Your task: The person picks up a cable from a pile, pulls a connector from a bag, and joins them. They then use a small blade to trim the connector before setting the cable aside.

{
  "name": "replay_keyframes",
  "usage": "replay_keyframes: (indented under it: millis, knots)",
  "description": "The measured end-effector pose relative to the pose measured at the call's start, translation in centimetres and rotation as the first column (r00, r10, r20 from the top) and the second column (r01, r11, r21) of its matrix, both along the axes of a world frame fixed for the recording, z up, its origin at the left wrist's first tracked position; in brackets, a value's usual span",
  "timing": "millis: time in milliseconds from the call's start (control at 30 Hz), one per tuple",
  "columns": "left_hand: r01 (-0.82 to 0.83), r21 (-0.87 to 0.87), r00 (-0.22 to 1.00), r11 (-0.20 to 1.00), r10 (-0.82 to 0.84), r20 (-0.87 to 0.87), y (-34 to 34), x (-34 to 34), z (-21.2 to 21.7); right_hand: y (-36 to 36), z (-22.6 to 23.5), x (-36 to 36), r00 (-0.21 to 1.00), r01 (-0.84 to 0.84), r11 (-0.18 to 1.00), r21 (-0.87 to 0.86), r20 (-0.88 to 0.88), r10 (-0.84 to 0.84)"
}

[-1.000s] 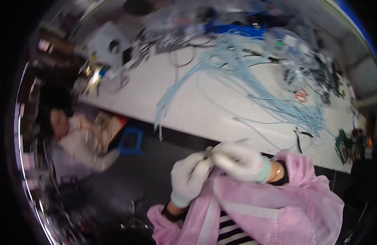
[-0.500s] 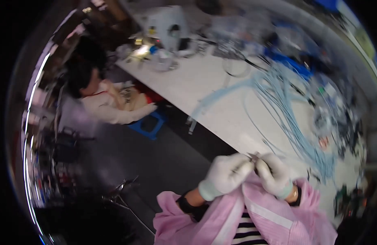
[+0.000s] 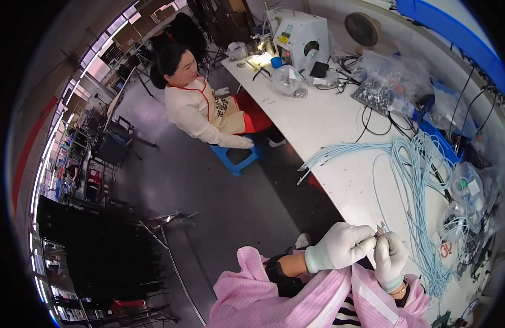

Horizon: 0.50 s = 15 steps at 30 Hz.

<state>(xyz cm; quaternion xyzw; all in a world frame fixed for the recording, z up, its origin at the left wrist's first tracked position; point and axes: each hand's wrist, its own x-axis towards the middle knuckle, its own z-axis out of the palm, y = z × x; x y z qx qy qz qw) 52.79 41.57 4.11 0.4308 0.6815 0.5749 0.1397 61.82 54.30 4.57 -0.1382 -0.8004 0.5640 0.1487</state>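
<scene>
Both my hands wear white knit gloves and meet near the table's front edge, beside the bundle of light-blue cables (image 3: 408, 180). My left hand (image 3: 340, 249) is closed, with thumb and forefinger pinched together at the right. Close against it, my right hand (image 3: 390, 259) is also closed, its fingers curled upward. Between the fingertips a small pointed metal piece (image 3: 380, 230) sticks out; its kind is too small to make out, and the gloves hide most of it.
The white table (image 3: 351, 186) runs away to the far left. A white machine (image 3: 300, 39) and bags of small parts (image 3: 375, 90) stand on it. A co-worker (image 3: 200, 109) sits on a blue stool (image 3: 234, 159). A metal stand (image 3: 167, 240) is left of me.
The view has swung left and sharpened, so the table, co-worker and my hands appear farther right. My hands stay pinched together around the small metal piece.
</scene>
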Motion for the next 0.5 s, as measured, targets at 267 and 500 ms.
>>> replay_keyframes:
  millis: [267,500]
  knots:
    - [0.04,0.005,0.999,0.999,-0.04,-0.022,0.0,1.4,0.3,-0.1,0.3,1.6,0.999,-0.038,0.996,-0.081,-0.028,0.036]
    - [0.126,0.009,0.989,0.992,-0.127,0.076,0.3,1.4,1.2,1.2,1.0,1.7,0.988,-0.157,0.984,-0.085,-0.016,0.156]
